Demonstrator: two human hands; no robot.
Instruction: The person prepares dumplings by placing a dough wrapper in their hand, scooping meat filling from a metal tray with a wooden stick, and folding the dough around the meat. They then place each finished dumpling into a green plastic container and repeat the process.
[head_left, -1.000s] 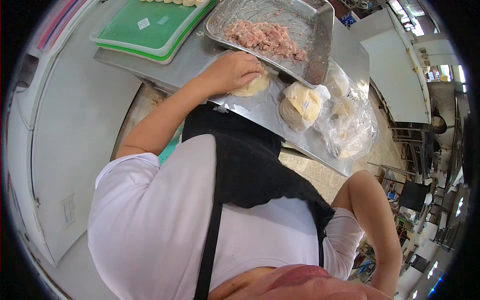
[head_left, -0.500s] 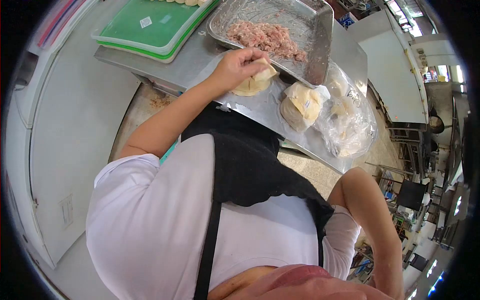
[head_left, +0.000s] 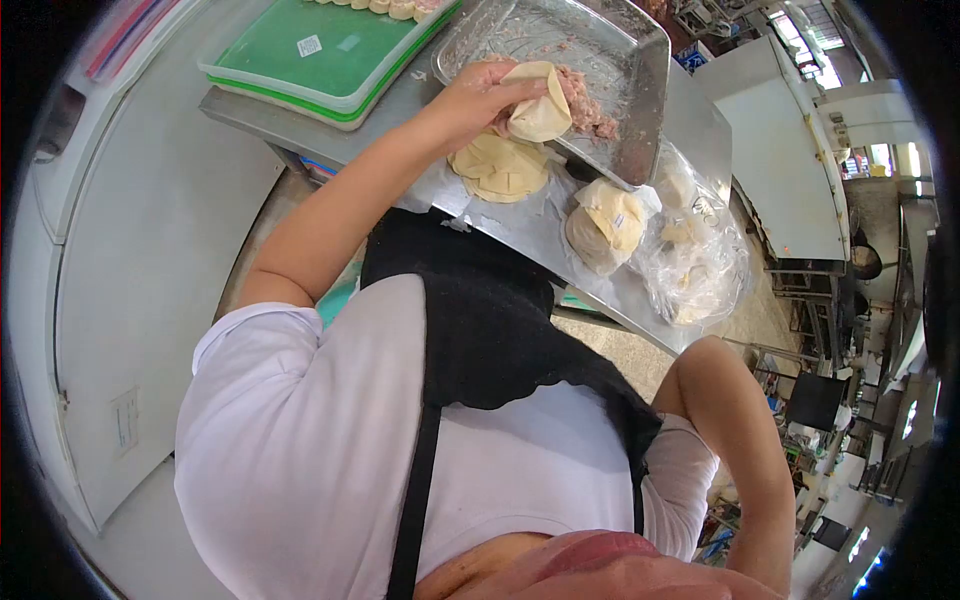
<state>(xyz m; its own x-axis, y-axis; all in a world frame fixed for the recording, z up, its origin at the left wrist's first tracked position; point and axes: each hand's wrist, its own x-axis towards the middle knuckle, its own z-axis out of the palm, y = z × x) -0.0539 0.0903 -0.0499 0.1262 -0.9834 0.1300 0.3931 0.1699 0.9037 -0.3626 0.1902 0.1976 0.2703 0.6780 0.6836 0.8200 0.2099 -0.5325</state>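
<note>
My left hand pinches a thin, round, pale-yellow dough wrapper, which hangs from the fingers at the near edge of the metal tray. Inside that tray lies pink minced meat, partly hidden behind the wrapper. Just below the hand, a stack of dough wrappers rests on the table. To its right sits another bundle of wrappers, partly covered by white paper or film. My right arm is bent with its forearm raised back toward my head; the right hand lies outside the frame.
A green plastic tray stands at the left end of the steel table, with several small dough pieces at its far edge. A clear plastic bag with pale contents lies at the right end. A white cabinet stands at left.
My left hand has lifted a wrapper off the stack and moved it up to the metal tray's edge. The stack now shows uncovered. My right arm stays bent as before.
</note>
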